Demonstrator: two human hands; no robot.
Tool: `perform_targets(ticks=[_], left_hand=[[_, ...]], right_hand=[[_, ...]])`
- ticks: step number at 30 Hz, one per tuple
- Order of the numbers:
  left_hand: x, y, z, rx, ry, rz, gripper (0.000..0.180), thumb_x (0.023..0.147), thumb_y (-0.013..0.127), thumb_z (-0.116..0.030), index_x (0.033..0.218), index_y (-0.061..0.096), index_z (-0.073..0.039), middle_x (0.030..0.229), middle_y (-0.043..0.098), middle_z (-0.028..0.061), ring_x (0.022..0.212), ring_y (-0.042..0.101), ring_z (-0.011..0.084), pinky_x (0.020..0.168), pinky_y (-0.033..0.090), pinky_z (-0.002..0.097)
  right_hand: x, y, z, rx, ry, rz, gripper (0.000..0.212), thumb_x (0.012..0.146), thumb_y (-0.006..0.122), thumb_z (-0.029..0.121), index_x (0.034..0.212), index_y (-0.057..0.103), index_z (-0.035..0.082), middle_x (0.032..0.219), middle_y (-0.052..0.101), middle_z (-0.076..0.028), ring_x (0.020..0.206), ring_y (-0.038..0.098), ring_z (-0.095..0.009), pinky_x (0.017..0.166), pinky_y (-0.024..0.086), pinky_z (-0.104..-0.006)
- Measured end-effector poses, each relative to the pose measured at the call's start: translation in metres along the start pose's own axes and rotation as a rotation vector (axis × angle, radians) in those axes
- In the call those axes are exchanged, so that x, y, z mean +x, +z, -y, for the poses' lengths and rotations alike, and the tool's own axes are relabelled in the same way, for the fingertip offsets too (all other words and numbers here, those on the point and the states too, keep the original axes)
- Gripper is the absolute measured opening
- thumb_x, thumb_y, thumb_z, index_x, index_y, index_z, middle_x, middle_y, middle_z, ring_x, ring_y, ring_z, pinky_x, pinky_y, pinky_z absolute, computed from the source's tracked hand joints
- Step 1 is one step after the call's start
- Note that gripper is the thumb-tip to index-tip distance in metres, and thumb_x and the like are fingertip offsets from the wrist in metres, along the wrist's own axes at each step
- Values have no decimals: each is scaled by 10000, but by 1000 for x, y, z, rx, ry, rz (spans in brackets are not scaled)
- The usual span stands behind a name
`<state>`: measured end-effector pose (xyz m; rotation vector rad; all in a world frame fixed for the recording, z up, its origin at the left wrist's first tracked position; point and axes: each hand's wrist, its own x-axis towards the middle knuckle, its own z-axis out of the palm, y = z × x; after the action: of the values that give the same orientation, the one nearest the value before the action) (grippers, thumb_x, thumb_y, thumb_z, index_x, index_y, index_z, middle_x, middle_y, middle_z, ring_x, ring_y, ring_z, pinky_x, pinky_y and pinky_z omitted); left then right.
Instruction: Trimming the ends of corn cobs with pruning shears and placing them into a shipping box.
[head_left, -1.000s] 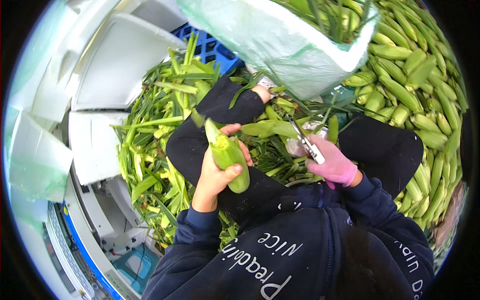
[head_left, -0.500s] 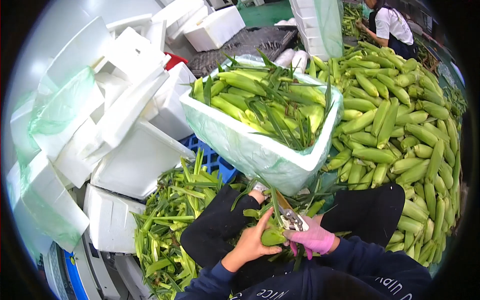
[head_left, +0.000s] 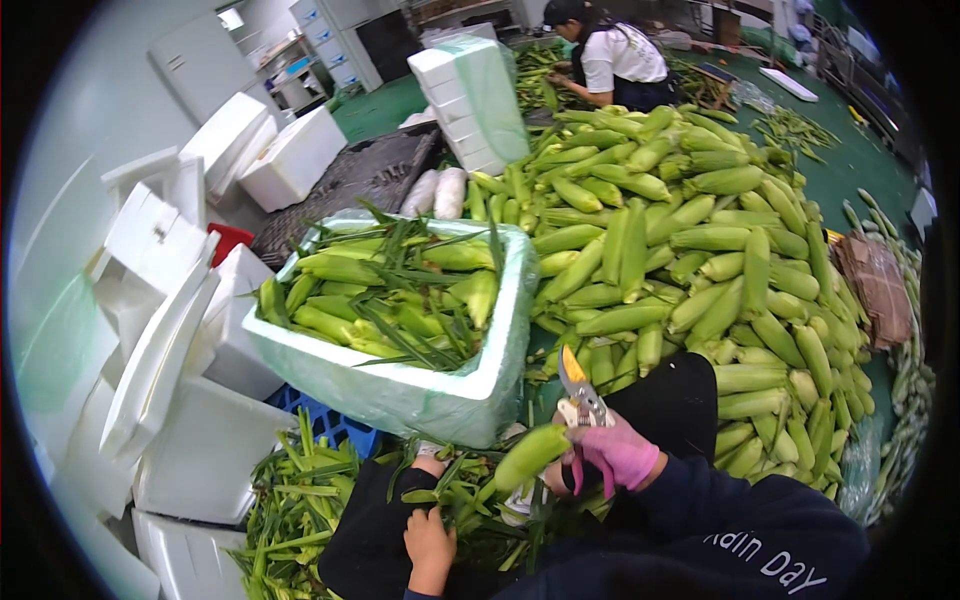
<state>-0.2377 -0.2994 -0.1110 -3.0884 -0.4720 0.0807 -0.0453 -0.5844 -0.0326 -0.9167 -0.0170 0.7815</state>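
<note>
My right hand point(head_left: 622, 455), in a pink glove, is closed round a pair of pruning shears point(head_left: 583, 395) whose blades point up and away. An ear of corn in its green husk point(head_left: 530, 457) slants down to the left from the same glove; how it is gripped there is hidden. My bare left hand point(head_left: 430, 545) is lower left by my dark-clad knee, fingers stretched toward the loose green husk leaves point(head_left: 485, 505) between my legs. Nothing shows in it. Ahead stands a white foam box point(head_left: 420, 400) lined with thin green plastic, filled with husked-on corn point(head_left: 340, 268).
A large heap of corn ears point(head_left: 690, 230) spreads to the right. Husk scraps point(head_left: 300, 500) lie at lower left, beside a blue pallet point(head_left: 335, 425). White foam boxes point(head_left: 205, 455) pile up at left. A person point(head_left: 620, 60) crouches behind the heap.
My view has swung right and up. My left hand has come off the corn and moved down to the left; the corn now extends from my gloved right hand with the shears.
</note>
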Motion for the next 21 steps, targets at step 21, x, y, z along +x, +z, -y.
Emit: perform_targets(ticks=[21], left_hand=[[66,-113,-113,-2133,-79,366,587,980,550,-200,1480,285,-44,576,359,-67,431,295,27,415,285,190]], right_hand=[[-24,2,-12,516,-15,169,377,932,518,64,1275,455,-78,986,570,-136,786,572,-204,661,524,-287]])
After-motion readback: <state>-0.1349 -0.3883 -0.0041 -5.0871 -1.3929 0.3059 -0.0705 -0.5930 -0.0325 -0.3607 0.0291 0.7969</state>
